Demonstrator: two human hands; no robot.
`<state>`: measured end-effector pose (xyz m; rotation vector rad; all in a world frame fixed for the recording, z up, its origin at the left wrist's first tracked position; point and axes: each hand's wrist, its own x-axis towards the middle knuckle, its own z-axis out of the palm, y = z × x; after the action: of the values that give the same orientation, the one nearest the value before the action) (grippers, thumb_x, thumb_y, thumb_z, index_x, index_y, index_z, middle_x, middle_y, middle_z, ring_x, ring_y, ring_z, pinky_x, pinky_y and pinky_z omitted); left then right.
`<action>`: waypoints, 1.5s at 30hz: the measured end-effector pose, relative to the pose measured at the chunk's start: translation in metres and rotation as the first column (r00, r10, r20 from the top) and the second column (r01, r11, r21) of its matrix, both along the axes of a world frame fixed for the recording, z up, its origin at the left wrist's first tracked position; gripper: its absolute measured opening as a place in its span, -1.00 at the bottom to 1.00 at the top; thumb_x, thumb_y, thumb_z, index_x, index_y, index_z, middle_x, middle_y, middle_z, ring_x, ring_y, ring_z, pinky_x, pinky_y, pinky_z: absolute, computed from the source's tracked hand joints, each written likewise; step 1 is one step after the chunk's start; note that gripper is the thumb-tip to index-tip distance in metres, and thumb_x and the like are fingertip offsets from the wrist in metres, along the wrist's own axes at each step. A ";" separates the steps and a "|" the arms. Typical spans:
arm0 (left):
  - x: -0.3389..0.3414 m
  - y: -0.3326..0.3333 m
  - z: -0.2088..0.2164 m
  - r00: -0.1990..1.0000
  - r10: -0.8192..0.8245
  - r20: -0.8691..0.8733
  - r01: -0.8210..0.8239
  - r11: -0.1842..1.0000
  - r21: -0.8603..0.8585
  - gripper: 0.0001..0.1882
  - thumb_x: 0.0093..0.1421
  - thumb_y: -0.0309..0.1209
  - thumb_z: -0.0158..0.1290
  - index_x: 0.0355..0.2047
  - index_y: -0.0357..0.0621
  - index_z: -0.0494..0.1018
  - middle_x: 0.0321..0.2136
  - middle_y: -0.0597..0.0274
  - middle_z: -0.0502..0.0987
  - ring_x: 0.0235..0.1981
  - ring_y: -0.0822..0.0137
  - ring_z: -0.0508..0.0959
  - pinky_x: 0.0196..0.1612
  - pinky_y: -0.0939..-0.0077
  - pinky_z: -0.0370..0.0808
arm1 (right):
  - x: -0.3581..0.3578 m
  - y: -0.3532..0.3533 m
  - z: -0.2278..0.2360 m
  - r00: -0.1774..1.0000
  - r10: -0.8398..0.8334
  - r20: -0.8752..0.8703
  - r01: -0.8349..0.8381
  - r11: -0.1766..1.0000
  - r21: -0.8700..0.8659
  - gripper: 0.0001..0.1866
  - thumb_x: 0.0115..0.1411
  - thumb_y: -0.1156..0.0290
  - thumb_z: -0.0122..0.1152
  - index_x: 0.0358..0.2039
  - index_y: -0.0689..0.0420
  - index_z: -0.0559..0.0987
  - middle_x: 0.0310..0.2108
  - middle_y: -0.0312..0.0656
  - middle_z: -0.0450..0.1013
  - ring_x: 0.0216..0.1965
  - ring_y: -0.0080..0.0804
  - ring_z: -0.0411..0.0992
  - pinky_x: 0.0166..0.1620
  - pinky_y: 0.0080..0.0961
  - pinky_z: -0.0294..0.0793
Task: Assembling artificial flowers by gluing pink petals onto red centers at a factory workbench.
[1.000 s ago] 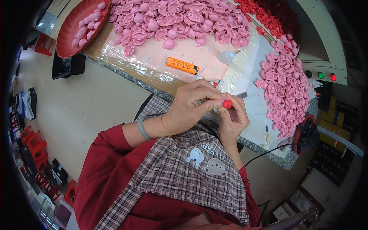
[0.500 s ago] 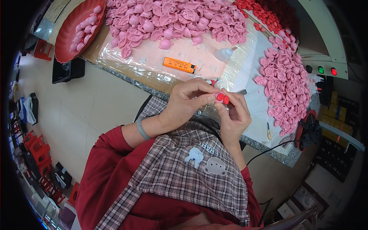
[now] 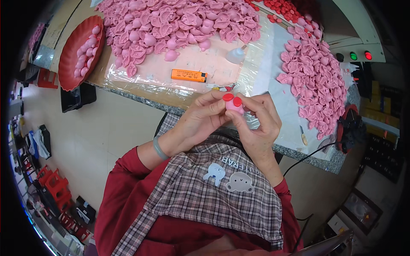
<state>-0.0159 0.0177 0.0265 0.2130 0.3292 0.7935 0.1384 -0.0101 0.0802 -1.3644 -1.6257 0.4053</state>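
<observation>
Between both hands, over the table's front edge, is a small round pink figure part (image 3: 234,106) with two red oval pieces on its top. My left hand (image 3: 204,114) pinches it from the left, close by one red oval. Closed on its other side is my right hand (image 3: 259,119), thumb below and fingers near the second oval. Past the hands lie an orange box cutter (image 3: 189,75) and a small translucent bottle (image 3: 235,55). A heap of pink moulded parts (image 3: 179,21) spreads across the far side of the table.
At the left edge sits a red fluted bowl (image 3: 67,55) of round pink pieces, above a black bin (image 3: 77,100). More pink parts (image 3: 314,85) are piled at right, with red pieces (image 3: 282,7) behind. A thin knife (image 3: 303,135) and a cable (image 3: 305,161) lie near the right front.
The pink part has turned so its two red ovals face up and more of its round body shows. Both hands still grip it. The whole view has shifted slightly.
</observation>
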 end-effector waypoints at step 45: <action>-0.032 0.010 0.019 0.902 0.143 -0.408 0.035 0.916 0.399 -0.59 0.12 -0.41 0.18 -0.04 -0.33 0.43 -0.19 0.03 0.54 -0.19 0.27 0.57 -0.05 0.40 0.52 | 0.011 0.033 -0.032 0.936 0.191 0.296 -0.226 0.970 0.087 -0.57 -0.10 0.65 0.27 -0.12 0.17 0.58 -0.24 -0.11 0.48 -0.32 -0.25 0.48 -0.19 -0.43 0.50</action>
<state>-0.0483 0.0274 0.0453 0.7765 0.5925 0.8628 0.1494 0.0231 0.0481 -1.2044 -2.0117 0.2358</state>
